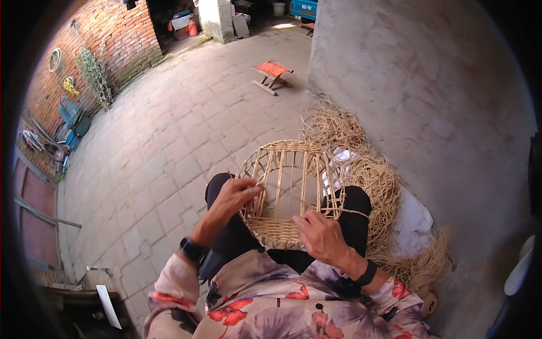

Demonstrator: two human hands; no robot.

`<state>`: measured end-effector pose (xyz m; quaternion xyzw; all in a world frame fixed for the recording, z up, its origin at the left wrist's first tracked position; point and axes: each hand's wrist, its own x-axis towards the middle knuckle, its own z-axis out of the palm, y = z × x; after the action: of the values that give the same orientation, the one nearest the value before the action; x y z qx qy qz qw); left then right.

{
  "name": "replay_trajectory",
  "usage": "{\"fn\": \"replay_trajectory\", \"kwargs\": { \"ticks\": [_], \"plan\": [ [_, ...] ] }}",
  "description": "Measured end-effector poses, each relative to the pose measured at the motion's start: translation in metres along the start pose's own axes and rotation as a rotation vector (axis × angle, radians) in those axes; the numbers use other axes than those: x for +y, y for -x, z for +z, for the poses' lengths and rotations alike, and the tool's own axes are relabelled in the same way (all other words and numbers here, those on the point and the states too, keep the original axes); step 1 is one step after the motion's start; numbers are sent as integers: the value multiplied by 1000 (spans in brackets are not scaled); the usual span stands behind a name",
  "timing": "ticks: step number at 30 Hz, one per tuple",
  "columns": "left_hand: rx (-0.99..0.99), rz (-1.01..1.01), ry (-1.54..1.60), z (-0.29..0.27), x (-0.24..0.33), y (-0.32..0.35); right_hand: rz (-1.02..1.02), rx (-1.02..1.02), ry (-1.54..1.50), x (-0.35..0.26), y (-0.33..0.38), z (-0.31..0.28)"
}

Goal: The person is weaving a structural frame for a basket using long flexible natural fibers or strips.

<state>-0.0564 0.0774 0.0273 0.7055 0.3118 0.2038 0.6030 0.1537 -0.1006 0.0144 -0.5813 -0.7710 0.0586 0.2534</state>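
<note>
A half-woven basket (pixel 280 240) of tan twisted cord rests across my lap, its open side showing several upright slats between two woven bands. My left hand (pixel 238 196) is at the basket's left side, fingertips pinched together near the slats. By the near woven band, my right hand (pixel 323 233) is closed with thumb and fingers together. Whatever either pinch holds is too small to make out. A loose cord strand (pixel 353 211) runs from near my right hand over my right knee.
Heaps of tan cord (pixel 372 186) lie along the grey wall (pixel 429 101) at my right, partly over white sacking (pixel 414 223). A folding stool (pixel 274 69) with an orange seat stands ahead on the paving (pixel 169 135). At the far left is a brick wall (pixel 121 39).
</note>
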Motion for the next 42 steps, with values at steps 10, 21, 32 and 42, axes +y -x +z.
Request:
{"fn": "replay_trajectory", "kwargs": {
  "ticks": [10,21,32,42],
  "plan": [
    [-41,414,-632,55,-28,-97,95,-129,128,-19,-13,0],
    [-18,119,-611,44,-9,-45,137,-91,52,-13,-14,3],
    [466,18,-596,-17,-23,44,-46,53,-11,-20,-33,22],
    [39,23,-139,3,-14,-49,-95,-138,102,-43,-49,33]
  ]
}}
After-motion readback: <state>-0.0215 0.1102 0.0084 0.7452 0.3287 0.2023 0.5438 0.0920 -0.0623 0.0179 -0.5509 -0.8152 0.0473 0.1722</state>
